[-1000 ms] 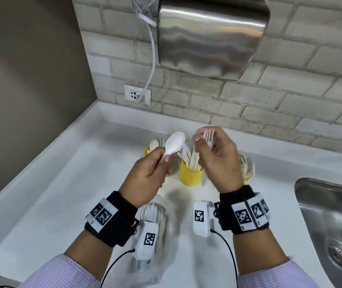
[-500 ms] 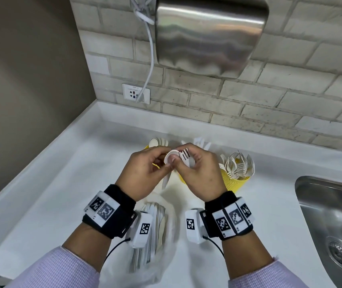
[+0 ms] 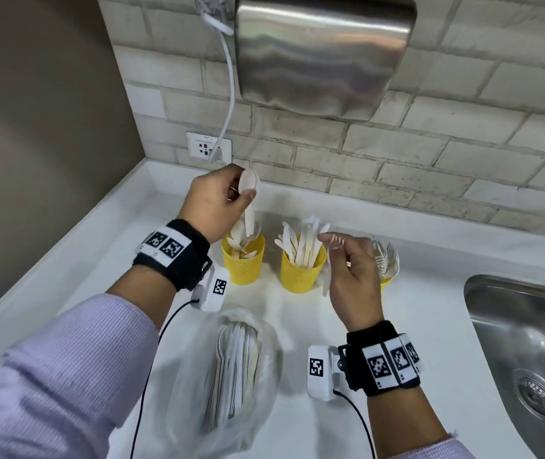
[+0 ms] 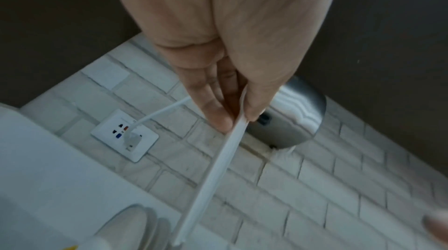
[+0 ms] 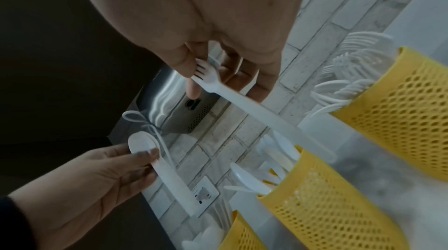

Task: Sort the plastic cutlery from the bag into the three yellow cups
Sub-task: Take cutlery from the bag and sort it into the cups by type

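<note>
While the left hand (image 3: 213,200) pinches a spoon (image 3: 249,193) handle-down over the spoon cup (image 3: 243,260) at ten o'clock, it should lower before letting go; the right hand (image 3: 352,276) pinches a fork (image 5: 218,89), bound for the fork cup (image 3: 385,283) at two o'clock. The bag (image 3: 228,376) lies at six o'clock on the desk (image 3: 66,266).

From my head view, my right hand (image 3: 352,276) hid most of the right yellow cup (image 3: 385,282), so I saw only a sliver of it. The cutlery inside the plastic bag (image 3: 231,376) was blurred; I couldn't sort the pieces by type. The sink (image 3: 526,352) was cut off by the right edge
</note>
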Demonstrator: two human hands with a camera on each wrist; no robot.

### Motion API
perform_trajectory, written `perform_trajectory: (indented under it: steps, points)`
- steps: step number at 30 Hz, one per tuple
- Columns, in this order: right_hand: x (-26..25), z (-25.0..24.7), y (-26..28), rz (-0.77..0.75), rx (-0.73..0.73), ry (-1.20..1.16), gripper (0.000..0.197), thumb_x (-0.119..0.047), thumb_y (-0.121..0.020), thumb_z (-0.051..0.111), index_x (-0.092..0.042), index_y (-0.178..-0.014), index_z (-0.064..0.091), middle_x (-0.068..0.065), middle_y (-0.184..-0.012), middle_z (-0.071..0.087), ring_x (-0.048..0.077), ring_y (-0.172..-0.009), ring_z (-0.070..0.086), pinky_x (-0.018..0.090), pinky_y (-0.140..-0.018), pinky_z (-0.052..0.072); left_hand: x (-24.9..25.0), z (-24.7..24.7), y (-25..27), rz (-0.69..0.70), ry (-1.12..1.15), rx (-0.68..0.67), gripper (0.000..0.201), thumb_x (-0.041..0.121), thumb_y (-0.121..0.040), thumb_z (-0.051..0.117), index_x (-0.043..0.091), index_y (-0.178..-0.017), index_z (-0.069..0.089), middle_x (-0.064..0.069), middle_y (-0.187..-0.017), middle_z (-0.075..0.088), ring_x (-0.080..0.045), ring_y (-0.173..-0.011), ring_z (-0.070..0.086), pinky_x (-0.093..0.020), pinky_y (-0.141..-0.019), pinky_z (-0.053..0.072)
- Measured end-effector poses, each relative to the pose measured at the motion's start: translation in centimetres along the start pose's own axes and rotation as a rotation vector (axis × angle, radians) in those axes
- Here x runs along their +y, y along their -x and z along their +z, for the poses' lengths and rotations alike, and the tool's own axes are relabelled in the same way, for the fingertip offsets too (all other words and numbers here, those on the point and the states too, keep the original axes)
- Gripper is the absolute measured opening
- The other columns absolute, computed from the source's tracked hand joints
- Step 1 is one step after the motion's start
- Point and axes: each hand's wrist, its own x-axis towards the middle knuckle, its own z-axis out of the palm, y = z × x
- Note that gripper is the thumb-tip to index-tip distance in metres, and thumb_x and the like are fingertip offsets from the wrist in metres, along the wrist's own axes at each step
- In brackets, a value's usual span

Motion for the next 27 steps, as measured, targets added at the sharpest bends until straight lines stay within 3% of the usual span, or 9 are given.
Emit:
perform_trajectory:
  steps: [3,6,9,11,16,20,24,27]
  points:
    - [0.2,-1.1,0.0,0.008,0.029,0.035,0.031,-0.01,-0.105,0.05,-0.028,-0.106,0.074,0.017,-0.108,0.052,-0.001,-0.092,0.054,0.003,-0.083,0.036,-1.3,1.8,-0.6,0.005,-0.127,-0.107,0.016,0.021,-0.091,0.069,0.011,-0.104,0.067,-0.001,-0.087,0.07,-0.018,-0.075,0.061,-0.023,-0.07,0.041]
    - [0.1,-1.7,0.2,0.015,0.031,0.023,0.031,-0.006,-0.104,0.05,-0.027,-0.105,0.073,0.018,-0.107,0.051,-0.009,-0.082,0.051,0.001,-0.078,0.037,-2.6,3.4,-0.5,-0.048,-0.169,-0.226,0.017,0.019,-0.09,0.066,0.013,-0.105,0.068,-0.007,-0.088,0.072,-0.027,-0.082,0.068,-0.03,-0.075,0.053]
    - [0.2,-1.9,0.3,0.014,0.031,0.022,0.035,-0.007,-0.104,0.05,-0.035,-0.1,0.071,0.017,-0.107,0.052,-0.007,-0.08,0.051,0.003,-0.078,0.037,-3.5,4.8,0.0,-0.134,-0.18,-0.344,0.018,0.015,-0.089,0.062,0.016,-0.104,0.07,-0.009,-0.086,0.07,-0.03,-0.08,0.066,-0.031,-0.073,0.055]
    - [0.5,-2.0,0.3,0.011,0.034,0.029,0.037,-0.007,-0.104,0.05,-0.037,-0.099,0.07,0.015,-0.107,0.052,-0.007,-0.082,0.051,0.002,-0.079,0.036,-4.1,5.5,0.4,-0.115,-0.211,-0.389,0.018,0.012,-0.086,0.063,0.018,-0.102,0.07,-0.008,-0.093,0.069,-0.03,-0.086,0.066,-0.033,-0.076,0.055]
    - [0.9,-1.9,0.2,0.005,0.037,0.038,0.038,-0.006,-0.103,0.05,-0.038,-0.098,0.07,0.005,-0.101,0.051,-0.005,-0.085,0.051,0.002,-0.081,0.036,-5.0,6.8,1.1,0.057,-0.292,-0.305,0.037,0.002,-0.088,0.06,0.013,-0.121,0.072,-0.014,-0.12,0.068,-0.037,-0.1,0.063,-0.04,-0.091,0.053]
    - [1.2,-1.9,0.1,-0.003,0.032,0.055,0.036,-0.007,-0.103,0.051,-0.035,-0.102,0.072,0.0,-0.096,0.046,-0.001,-0.085,0.051,0.004,-0.08,0.037,-5.6,7.3,2.0,0.089,-0.346,-0.342,0.042,0.02,-0.096,0.046,0.012,-0.132,0.067,-0.017,-0.142,0.06,-0.04,-0.127,0.056,-0.048,-0.106,0.047]
    - [1.8,-3.4,-0.6,0.001,0.112,0.07,0.03,-0.01,-0.104,0.051,-0.029,-0.109,0.074,-0.006,-0.093,0.046,0.009,-0.087,0.054,0.01,-0.081,0.04,-4.5,7.1,3.0,0.068,-0.287,-0.25,0.053,0.034,-0.087,0.043,0.016,-0.131,0.065,-0.015,-0.146,0.054,-0.035,-0.133,0.048,-0.047,-0.112,0.038]
    - [2.2,-5.6,-1.6,-0.03,0.217,0.119,0.027,-0.01,-0.104,0.052,-0.022,-0.117,0.073,0.005,-0.099,0.049,0.0,-0.073,0.054,0.008,-0.073,0.041,-2.2,7.1,3.7,0.106,-0.251,-0.179,0.05,0.037,-0.084,0.045,0.021,-0.128,0.062,-0.008,-0.138,0.053,-0.032,-0.125,0.046,-0.046,-0.104,0.039]
